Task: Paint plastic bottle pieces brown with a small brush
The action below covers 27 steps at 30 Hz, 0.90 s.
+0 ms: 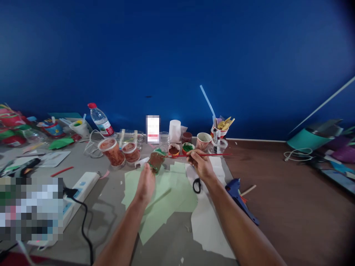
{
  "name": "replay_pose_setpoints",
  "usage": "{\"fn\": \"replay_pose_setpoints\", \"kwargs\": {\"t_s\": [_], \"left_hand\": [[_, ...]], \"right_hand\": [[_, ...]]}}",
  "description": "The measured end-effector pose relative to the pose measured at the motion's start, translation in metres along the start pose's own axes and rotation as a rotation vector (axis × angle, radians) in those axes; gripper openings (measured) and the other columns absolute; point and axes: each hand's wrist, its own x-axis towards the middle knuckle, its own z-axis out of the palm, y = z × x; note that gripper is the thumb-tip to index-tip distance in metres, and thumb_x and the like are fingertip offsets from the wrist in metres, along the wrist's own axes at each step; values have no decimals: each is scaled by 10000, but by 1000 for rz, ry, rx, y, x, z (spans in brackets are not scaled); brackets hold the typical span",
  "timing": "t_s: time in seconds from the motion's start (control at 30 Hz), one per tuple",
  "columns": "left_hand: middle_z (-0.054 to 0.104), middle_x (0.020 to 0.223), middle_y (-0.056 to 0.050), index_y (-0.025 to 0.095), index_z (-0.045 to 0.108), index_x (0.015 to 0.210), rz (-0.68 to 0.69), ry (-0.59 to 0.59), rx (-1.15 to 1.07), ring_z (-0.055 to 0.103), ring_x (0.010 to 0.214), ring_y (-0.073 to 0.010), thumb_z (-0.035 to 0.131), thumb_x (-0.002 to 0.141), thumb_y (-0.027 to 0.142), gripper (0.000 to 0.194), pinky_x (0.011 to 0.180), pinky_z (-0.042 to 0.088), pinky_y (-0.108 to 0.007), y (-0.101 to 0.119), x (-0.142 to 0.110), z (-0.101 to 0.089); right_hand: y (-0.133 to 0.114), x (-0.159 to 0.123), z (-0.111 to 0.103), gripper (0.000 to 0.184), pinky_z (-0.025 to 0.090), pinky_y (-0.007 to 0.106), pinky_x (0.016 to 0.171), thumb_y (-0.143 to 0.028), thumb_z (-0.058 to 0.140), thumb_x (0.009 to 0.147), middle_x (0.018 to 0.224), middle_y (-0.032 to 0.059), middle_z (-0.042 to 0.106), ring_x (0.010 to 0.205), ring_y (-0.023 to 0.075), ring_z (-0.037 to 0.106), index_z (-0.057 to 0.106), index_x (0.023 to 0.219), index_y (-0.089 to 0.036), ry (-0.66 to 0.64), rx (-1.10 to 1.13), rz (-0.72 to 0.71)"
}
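Observation:
My left hand [146, 181] is closed round the near side of a small container [156, 162] painted brown, with green at its top and bottom. Pinched in my right hand [201, 162] is a thin red paintbrush [181, 156], held level, its tip at the container's right side. Just behind the brush stand a small cup of brown paint [173, 149] and a small cup of green paint [188, 148]. Beneath my hands lie pale green paper [174, 192] and a white paper sheet [209, 225]. Black scissor handles [196, 186] show by my right wrist.
Two brown-smeared cups [112, 153] and a tilted water bottle [101, 120] stand at the left. A power strip [79, 199] with a black cable lies nearer. A blue glue gun [241, 203] rests right of my right forearm. Behind is a cup of wooden forks [222, 127].

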Motion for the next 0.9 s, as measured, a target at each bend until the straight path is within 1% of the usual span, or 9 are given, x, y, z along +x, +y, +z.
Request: {"fn": "replay_pose_setpoints", "kwargs": {"t_s": [0.07,0.1,0.2,0.33,0.57,0.63,0.73,0.83,0.9], "left_hand": [[708,1066,-126,153,656,1032,-53,-16,-142,582,1150,-258,503,821,678,586,1000,412,-408,6,2,4],[707,1090,-137,144,658,1041,-70,-17,-203,578,1172,-260,503,825,673,592,1012,412,-415,10,2,5],[710,1106,-153,125,669,1032,-130,-23,-348,578,1198,-264,507,840,642,576,1020,428,-420,18,3,3],[704,1129,-170,114,676,1024,-188,21,-450,591,1187,-278,452,860,639,594,998,462,-432,22,2,-2],[710,1099,-184,113,661,1067,-162,79,-420,634,1119,-277,398,879,636,615,928,512,-425,21,4,-12],[713,1094,-180,115,658,1073,-169,88,-437,637,1112,-272,404,880,626,602,931,509,-422,21,5,-13],[716,1088,-169,122,654,1073,-176,81,-440,626,1124,-271,427,871,618,582,959,484,-429,19,5,-8],[714,1071,-144,143,654,1047,-125,48,-304,605,1139,-273,447,853,631,565,973,455,-434,11,4,-2],[712,1012,-113,165,652,1000,-19,65,-90,608,1095,-259,452,842,652,550,963,446,-414,2,2,-1]], "right_hand": [[-1,-1,1,217,340,252,466,-409,757,658,550,3,627,512,123,536,701,655,-199,3,-10,1],[-2,-1,1,217,340,252,465,-408,757,658,549,3,626,511,123,533,700,655,-199,4,-13,2],[-4,-1,2,223,337,249,464,-409,759,660,542,3,614,513,121,529,692,654,-196,0,-9,3],[-4,-2,2,223,339,246,468,-406,767,659,554,3,611,520,119,531,698,666,-194,-15,5,16],[-6,-1,0,207,345,252,462,-398,779,638,558,3,617,513,125,525,706,669,-207,-7,34,25],[-7,-1,1,208,360,260,470,-402,780,640,559,5,622,514,130,528,711,683,-210,-26,55,32],[-7,-3,4,230,404,288,504,-427,776,659,583,15,642,527,144,544,731,732,-214,-91,82,33],[-6,-5,8,243,441,309,544,-436,772,686,602,19,651,534,147,555,747,774,-210,-148,95,15],[-5,-6,10,239,453,312,556,-433,777,689,607,20,658,536,146,562,748,767,-208,-166,93,5]]}}
